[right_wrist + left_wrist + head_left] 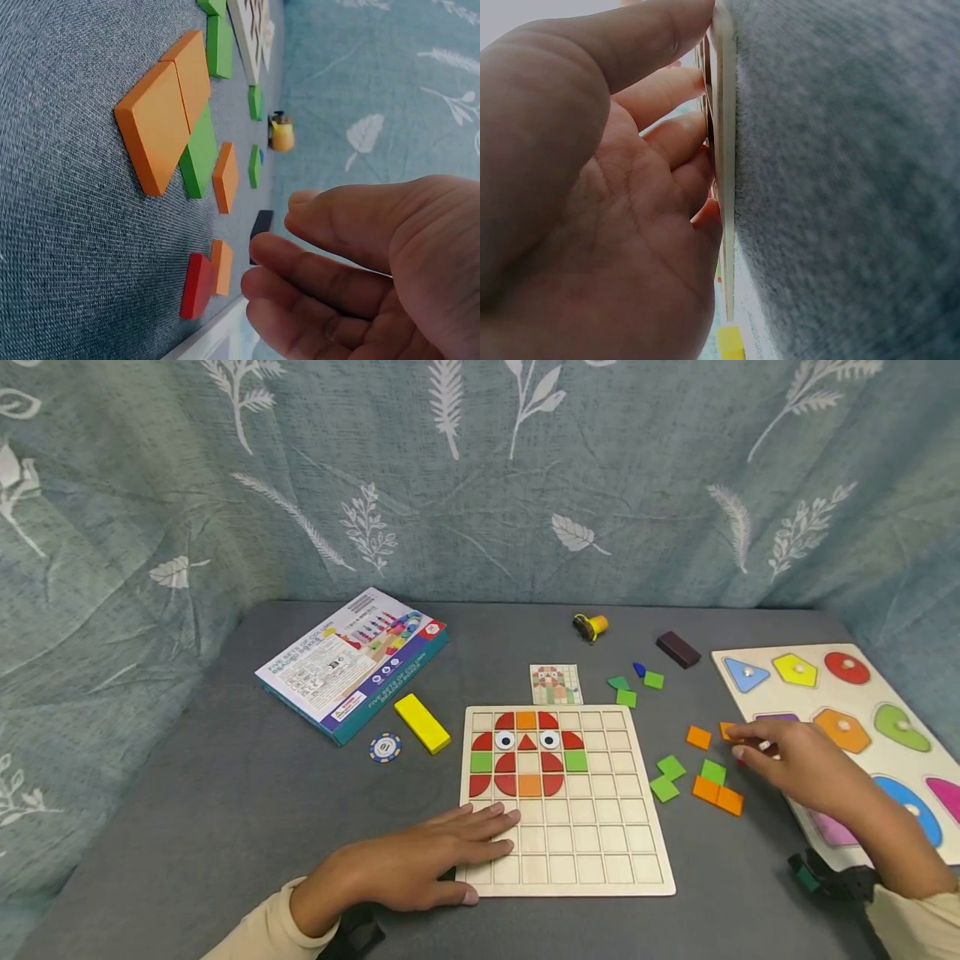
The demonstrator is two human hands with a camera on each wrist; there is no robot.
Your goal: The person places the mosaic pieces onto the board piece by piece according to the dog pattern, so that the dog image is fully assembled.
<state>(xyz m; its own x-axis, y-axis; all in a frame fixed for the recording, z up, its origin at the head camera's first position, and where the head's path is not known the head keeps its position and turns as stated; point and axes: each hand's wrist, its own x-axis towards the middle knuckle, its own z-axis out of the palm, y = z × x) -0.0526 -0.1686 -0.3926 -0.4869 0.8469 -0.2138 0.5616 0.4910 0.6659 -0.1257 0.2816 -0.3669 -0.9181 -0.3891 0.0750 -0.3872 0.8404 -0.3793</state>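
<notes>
grid board [611, 811]: smooth wood | orange tiles [154, 124]: smooth, matt | table cover [225, 827]: rough woven cloth | curtain [480, 518]: creased cloth

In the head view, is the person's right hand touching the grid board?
No, the right hand is near the shape puzzle, clearly apart from the grid board.

Yellow block [422, 724] and poker chip [386, 747] near box [351, 662]

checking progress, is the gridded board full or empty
Partly filled: the gridded board holds red, green and orange pieces toward its upper left, while squares along its right side are bare.
</notes>
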